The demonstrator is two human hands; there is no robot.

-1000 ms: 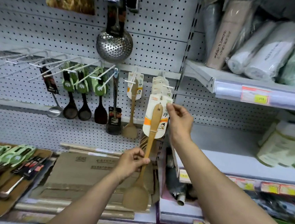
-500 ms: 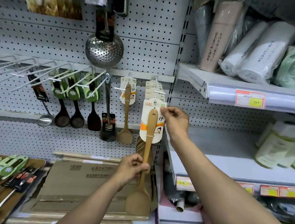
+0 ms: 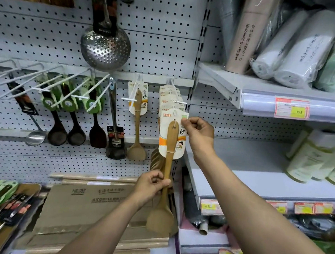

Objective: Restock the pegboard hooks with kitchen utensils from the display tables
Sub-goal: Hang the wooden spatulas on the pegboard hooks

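At the pegboard (image 3: 159, 51), wooden spatula (image 3: 168, 167) in both hands (image 3: 197, 132).

Wooden spatula (image 3: 170, 147) with white card, upright before pegboard hook (image 3: 180, 102), blade down

- Two bare hands: the left hand (image 3: 151, 184) and the right hand (image 3: 198, 131).
- One pale wooden spatula with a white-and-orange card (image 3: 171, 147), between the two hands.
- One more carded wooden spatula (image 3: 137, 128), hanging left of the right hand.
- Three dark wooden utensils with green cards (image 3: 70, 118), farther left.
- One perforated steel skimmer ladle (image 3: 105, 47), above and left of both hands.
- Three white rolls in clear wrap (image 3: 296, 55), above the right hand.
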